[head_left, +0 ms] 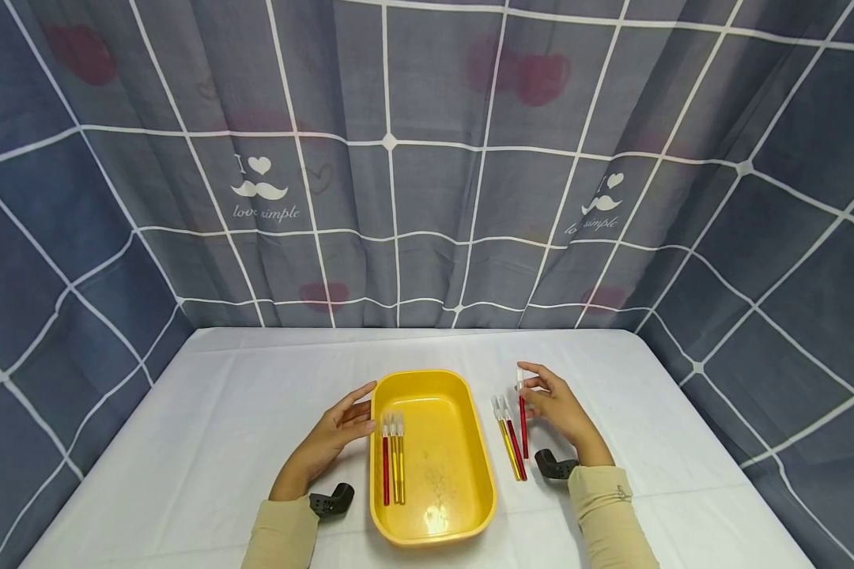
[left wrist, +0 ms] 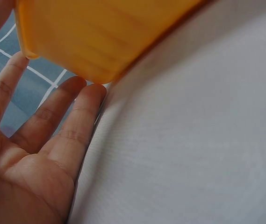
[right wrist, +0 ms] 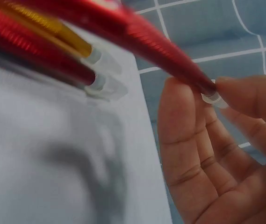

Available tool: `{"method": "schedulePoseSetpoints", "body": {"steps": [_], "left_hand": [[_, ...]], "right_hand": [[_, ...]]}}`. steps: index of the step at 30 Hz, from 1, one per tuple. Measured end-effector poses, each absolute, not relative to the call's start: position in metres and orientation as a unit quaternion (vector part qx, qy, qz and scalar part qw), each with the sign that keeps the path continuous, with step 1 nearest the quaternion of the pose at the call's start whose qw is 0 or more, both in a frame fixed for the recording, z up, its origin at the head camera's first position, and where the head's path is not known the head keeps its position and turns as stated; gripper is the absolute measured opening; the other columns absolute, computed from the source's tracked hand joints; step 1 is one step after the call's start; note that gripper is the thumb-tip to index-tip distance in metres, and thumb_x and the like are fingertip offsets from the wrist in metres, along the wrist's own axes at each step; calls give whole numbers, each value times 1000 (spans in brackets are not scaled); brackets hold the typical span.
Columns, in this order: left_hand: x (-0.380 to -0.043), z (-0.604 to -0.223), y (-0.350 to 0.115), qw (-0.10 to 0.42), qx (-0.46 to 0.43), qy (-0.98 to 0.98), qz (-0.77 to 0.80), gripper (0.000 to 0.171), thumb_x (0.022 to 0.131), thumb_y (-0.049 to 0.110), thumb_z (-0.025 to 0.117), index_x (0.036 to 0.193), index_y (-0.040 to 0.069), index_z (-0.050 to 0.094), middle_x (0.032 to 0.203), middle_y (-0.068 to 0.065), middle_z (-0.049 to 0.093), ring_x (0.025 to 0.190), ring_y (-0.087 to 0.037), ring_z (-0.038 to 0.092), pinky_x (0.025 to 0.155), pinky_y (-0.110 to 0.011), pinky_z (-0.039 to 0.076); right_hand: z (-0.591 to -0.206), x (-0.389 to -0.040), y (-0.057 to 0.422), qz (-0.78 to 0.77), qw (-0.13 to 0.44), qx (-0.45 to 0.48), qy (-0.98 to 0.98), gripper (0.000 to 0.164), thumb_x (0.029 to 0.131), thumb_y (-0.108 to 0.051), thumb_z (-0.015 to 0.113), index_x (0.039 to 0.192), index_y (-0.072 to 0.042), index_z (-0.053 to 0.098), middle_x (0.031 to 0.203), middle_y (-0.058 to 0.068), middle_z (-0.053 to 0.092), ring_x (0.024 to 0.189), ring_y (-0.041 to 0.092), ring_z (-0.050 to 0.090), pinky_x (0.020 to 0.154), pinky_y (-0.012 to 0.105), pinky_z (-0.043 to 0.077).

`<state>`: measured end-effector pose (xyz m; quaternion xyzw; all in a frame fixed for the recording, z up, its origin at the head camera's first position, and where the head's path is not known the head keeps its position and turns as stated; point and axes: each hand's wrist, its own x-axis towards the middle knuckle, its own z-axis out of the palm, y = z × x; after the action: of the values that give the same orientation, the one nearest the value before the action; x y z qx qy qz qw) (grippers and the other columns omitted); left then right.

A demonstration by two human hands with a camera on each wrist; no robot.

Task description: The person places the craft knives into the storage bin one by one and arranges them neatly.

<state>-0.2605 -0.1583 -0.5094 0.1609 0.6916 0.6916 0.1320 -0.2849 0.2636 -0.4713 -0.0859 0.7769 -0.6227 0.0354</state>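
My right hand (head_left: 558, 407) pinches a red craft knife (head_left: 523, 427) by its clear-capped end, thumb against fingertips. The handle hangs down toward the cloth, just right of a gold craft knife (head_left: 509, 450) and another red craft knife (head_left: 516, 449) lying side by side. In the right wrist view the held knife (right wrist: 156, 46) slants across the top, its cap between the fingers. My left hand (head_left: 330, 435) rests at the left side of a yellow tray (head_left: 462, 466), fingers extended. In the left wrist view its fingertips touch the tray's outer wall (left wrist: 100, 37).
Inside the tray, along its left side, lie a red craft knife (head_left: 386, 470) and two gold ones, caps pointing away. Black wrist devices (head_left: 333, 501) sit by both wrists. A white cloth (head_left: 242, 442) covers the table; grey checked curtains (head_left: 427, 190) hang behind and beside it.
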Motion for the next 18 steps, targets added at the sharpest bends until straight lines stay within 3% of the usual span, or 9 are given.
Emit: {"method": "schedulePoseSetpoints", "body": {"steps": [18], "left_hand": [[-262, -511, -159, 129, 165, 692, 691, 77, 105, 9, 69, 170, 2, 29, 162, -37, 41, 147, -50, 46, 105, -23, 52]], "right_hand": [[-453, -281, 250, -618, 39, -113, 777, 57, 106, 2, 61, 159, 12, 41, 122, 29, 59, 87, 12, 66, 69, 31, 64]]}}
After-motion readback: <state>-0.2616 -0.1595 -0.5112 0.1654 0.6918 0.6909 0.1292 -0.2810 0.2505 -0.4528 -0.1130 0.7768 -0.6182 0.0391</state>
